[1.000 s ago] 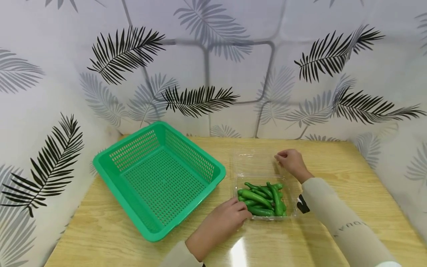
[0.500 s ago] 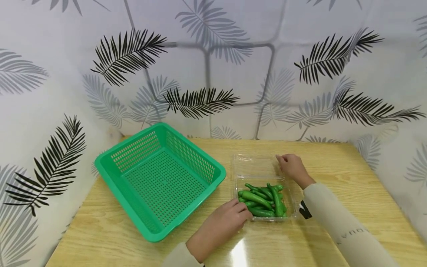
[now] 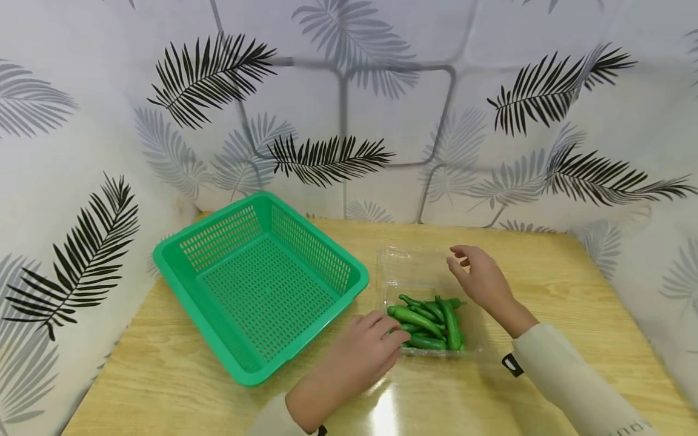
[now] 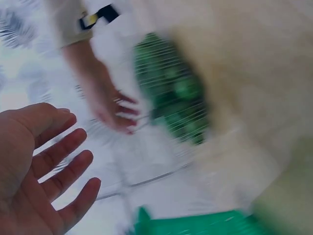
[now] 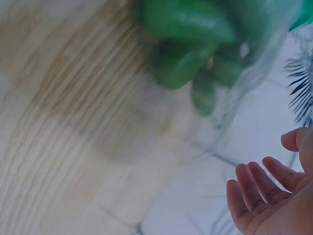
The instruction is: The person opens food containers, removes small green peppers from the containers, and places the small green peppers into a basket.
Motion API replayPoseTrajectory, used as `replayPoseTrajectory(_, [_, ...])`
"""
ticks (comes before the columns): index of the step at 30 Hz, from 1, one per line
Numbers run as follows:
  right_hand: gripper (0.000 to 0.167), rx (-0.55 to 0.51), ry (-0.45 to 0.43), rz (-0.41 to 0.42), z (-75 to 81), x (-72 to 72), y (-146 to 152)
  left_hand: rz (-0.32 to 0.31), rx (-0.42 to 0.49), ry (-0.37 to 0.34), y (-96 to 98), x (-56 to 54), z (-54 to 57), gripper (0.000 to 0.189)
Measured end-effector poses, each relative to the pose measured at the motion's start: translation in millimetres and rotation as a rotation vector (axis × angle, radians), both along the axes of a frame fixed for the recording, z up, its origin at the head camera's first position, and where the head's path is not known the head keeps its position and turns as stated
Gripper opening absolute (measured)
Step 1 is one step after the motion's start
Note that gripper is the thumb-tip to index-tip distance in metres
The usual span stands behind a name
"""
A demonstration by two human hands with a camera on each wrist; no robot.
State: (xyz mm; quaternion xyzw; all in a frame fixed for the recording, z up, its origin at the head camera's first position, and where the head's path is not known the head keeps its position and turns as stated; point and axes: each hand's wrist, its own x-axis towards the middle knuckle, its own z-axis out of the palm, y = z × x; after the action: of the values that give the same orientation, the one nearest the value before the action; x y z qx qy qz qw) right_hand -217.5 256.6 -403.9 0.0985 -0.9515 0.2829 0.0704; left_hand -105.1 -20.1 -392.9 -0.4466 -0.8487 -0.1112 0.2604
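A clear plastic clamshell box (image 3: 473,339) stands on the table with its lid (image 3: 417,260) folded back. Several long green peppers (image 3: 420,320) are heaped inside it. My left hand (image 3: 366,345) hovers at the box's front left corner, fingers loosely bent; in the left wrist view the fingers (image 4: 68,169) are spread with nothing between them. My right hand (image 3: 482,281) is by the lid's right side, thumb and fingers apart. The right wrist view shows that palm and its relaxed fingers (image 5: 257,188) holding nothing, while the peppers (image 5: 186,49) look blurred through the box wall.
A large green plastic basket (image 3: 357,275) with slotted walls sits tilted at an angle on the left of the table, with nothing in it. The wooden table (image 3: 572,290) meets a leaf-patterned wall covering (image 3: 392,194) at its back and sides.
My right hand has let go of the lid's right edge, its fingers opening. The left hand has lifted slightly off the box's front corner. The box and basket stay in place.
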Motion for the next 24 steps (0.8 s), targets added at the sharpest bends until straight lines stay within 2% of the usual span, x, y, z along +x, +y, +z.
replayPoseTrajectory(3, [0.052,0.018,0.02,0.022,7.2,13.0,-7,0.015,0.039,0.032,-11.7,9.4,25.8,0.017])
replayPoseTrajectory(8, [0.045,0.055,0.043,0.047,12.6,32.5,-14,0.114,0.147,0.055,-49.6,23.3,70.3,0.026])
replayPoseTrajectory(11, [0.042,0.052,0.063,0.046,11.8,42.6,-10,0.183,0.279,0.072,-74.1,26.4,89.7,0.031])
replayPoseTrajectory(13, [0.04,0.038,0.08,0.042,11.0,48.0,-6,0.239,0.349,0.081,-88.5,29.3,98.6,0.035])
replayPoseTrajectory(16, [0.04,0.01,0.095,0.042,9.6,54.0,-2,0.319,0.443,0.085,-107.7,35.2,103.5,0.039])
replayPoseTrajectory(18, [0.041,-0.005,0.083,0.048,8.2,56.4,-2,0.389,0.468,0.046,-121.7,40.2,102.5,0.043])
replayPoseTrajectory(21, [0.041,-0.015,0.046,0.048,5.3,59.9,-3,0.489,0.518,-0.015,-143.5,42.0,96.1,0.042])
replayPoseTrajectory(24, [0.042,-0.013,0.007,0.04,1.9,65.3,-1,0.606,0.549,-0.079,-164.8,37.3,86.9,0.047])
